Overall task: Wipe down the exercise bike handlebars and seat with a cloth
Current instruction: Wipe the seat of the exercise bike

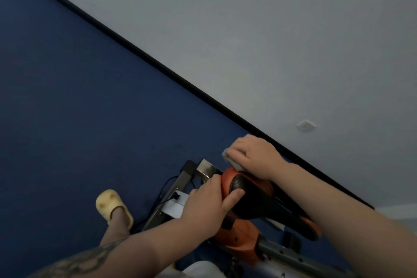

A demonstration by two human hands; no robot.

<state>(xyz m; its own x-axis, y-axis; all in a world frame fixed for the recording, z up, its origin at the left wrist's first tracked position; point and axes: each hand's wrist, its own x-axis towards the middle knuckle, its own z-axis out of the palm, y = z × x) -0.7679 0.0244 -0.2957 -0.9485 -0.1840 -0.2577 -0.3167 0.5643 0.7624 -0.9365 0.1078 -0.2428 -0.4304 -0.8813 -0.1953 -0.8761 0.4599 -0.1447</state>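
The exercise bike's seat (255, 198) is black with an orange rim and sits low in the tilted head view. My left hand (207, 201) grips its near side, thumb lying on the black top. My right hand (255, 153) presses a small grey cloth (232, 162) onto the seat's far edge, fingers curled over it. Most of the cloth is hidden under the hand. The handlebars are out of sight.
The bike's orange body (239, 239) and grey post (291, 255) run down to the right. Its metal frame (178, 185) and a black cable lie on the blue floor (79, 119). My foot in a yellow slipper (112, 206) stands left. A grey wall with an outlet (306, 125) is behind.
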